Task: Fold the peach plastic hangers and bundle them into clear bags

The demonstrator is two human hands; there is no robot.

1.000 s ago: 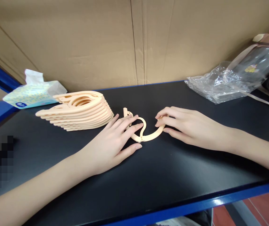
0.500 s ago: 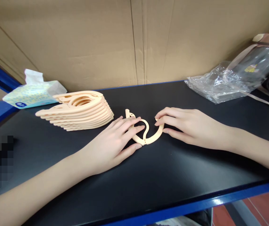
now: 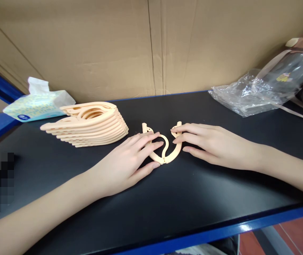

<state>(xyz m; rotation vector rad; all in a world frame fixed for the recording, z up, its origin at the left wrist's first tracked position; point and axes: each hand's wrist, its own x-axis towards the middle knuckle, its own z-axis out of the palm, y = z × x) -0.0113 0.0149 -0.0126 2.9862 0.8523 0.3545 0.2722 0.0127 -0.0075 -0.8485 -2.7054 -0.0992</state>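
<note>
A cream folding hanger (image 3: pixel 173 153) lies on the black table, its two arms bent upward in a U shape with the curved hook between them. My left hand (image 3: pixel 129 161) rests over its left arm, fingers spread across it and thumb at the bottom joint. At the right arm, the fingertips of my right hand (image 3: pixel 211 143) touch the upper part, with the thumb apart below. To the left stands a stack of several cream hangers (image 3: pixel 101 124), folded and neatly aligned.
Behind the stack is a tissue pack (image 3: pixel 40 104). Crumpled clear plastic (image 3: pixel 247 94) lies at the back right beside a transparent bag (image 3: pixel 284 76). A cardboard wall (image 3: pixel 109 46) runs along the back. The black table (image 3: pixel 194 202) has a blue front edge.
The right arm of the hanger has swung inward to the left, and its tip now shows above my right fingers. My left hand has barely moved.
</note>
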